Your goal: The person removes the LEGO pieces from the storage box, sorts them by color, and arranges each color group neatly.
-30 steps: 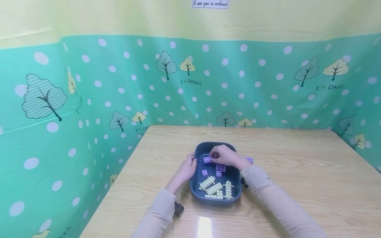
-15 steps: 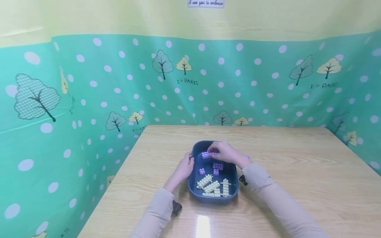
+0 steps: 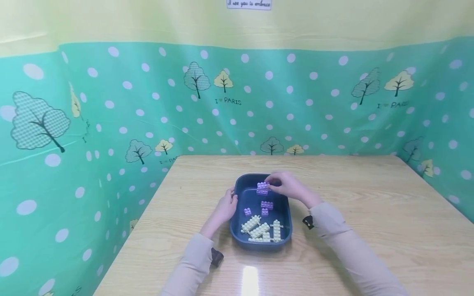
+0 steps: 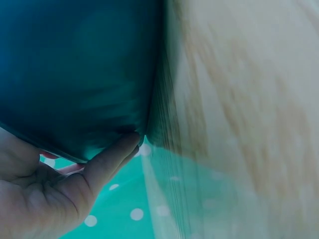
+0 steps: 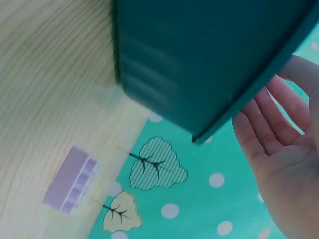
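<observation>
A dark blue plastic bin (image 3: 234, 222) stands on the table. My left hand (image 3: 225, 206) grips its left wall; in the left wrist view, a digit of this hand (image 4: 65, 191) lies along the outer wall. At the bin's far right, my right hand (image 3: 290, 188) pinches a purple toy brick (image 3: 263, 185) over another purple brick (image 3: 262, 192). Whether these two bricks touch is unclear. In the right wrist view, the right hand (image 5: 284, 129) reaches over the rim, its fingertips hidden.
Inside the bin lie more purple bricks (image 3: 266, 204) and several cream brick pieces (image 3: 260, 230) at the near end. Another purple brick (image 5: 72, 179) lies on the table outside it. A dotted green cloth (image 3: 240, 123) hangs behind the table (image 3: 355, 197).
My right hand has moved right relative to the bin, with the pinched purple brick now plainly showing above another one. The left hand stays on the bin wall. The whole head view has shifted slightly.
</observation>
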Action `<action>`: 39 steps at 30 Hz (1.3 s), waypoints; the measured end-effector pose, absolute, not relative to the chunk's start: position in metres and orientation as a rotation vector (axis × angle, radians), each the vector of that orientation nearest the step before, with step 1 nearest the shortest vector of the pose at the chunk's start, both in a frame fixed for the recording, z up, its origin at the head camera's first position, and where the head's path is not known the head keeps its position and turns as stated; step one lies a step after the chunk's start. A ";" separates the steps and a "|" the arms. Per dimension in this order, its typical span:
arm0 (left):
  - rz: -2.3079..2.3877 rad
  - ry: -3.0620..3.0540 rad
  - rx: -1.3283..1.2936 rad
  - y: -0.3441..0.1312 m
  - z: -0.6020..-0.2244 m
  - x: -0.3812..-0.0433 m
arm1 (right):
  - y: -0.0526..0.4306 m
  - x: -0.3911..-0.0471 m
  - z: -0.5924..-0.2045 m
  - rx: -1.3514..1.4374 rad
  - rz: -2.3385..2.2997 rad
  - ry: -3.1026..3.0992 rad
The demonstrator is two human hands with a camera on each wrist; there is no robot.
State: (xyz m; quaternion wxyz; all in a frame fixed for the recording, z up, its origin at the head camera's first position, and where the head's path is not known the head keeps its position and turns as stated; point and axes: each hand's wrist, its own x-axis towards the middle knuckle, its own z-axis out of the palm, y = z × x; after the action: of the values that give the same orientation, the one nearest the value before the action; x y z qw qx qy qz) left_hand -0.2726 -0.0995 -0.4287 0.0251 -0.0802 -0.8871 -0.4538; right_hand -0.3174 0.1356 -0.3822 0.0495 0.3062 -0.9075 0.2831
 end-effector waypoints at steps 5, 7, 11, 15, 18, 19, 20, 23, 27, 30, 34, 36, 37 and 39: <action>-1.408 -2.741 -0.252 -0.100 -0.430 -0.274 | 0.150 -0.315 -0.380 0.902 0.896 -2.726; -1.406 -2.743 -0.258 -0.101 -0.431 -0.274 | 0.156 -0.314 -0.380 0.892 0.910 -2.708; -1.417 -2.750 -0.257 -0.101 -0.432 -0.274 | 0.169 -0.313 -0.380 0.839 0.944 -2.693; -1.422 -2.753 -0.254 -0.100 -0.433 -0.274 | 0.184 -0.312 -0.381 0.758 0.964 -2.690; -1.420 -2.753 -0.257 -0.100 -0.433 -0.274 | 0.196 -0.313 -0.382 0.708 0.952 -2.692; -1.419 -2.753 -0.256 -0.099 -0.433 -0.274 | 0.200 -0.314 -0.382 0.696 0.950 -2.692; -1.421 -2.752 -0.255 -0.099 -0.433 -0.273 | 0.203 -0.314 -0.382 0.685 0.948 -2.696; -1.420 -2.747 -0.251 -0.099 -0.431 -0.273 | 0.214 -0.316 -0.384 0.660 0.949 -2.701; -1.414 -2.741 -0.255 -0.100 -0.429 -0.272 | 0.227 -0.316 -0.386 0.618 0.962 -2.720; -1.414 -2.739 -0.259 -0.101 -0.428 -0.273 | 0.235 -0.317 -0.389 0.585 0.964 -2.738; -1.417 -2.744 -0.256 -0.101 -0.428 -0.273 | 0.244 -0.317 -0.391 0.561 0.944 -2.749; -1.419 -2.748 -0.254 -0.101 -0.428 -0.273 | 0.247 -0.317 -0.393 0.549 0.941 -2.754; -1.416 -2.748 -0.255 -0.101 -0.428 -0.273 | 0.249 -0.317 -0.393 0.543 0.946 -2.757; -1.419 -2.750 -0.249 -0.101 -0.428 -0.273 | 0.253 -0.316 -0.395 0.519 0.953 -2.766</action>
State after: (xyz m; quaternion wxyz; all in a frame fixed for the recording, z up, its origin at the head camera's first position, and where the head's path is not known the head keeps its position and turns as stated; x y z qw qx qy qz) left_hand -0.2729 -0.1012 -0.4285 0.0188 -0.0801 -0.8857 -0.4570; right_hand -0.3156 0.2533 -0.3948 0.0852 0.1742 -0.9275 0.3196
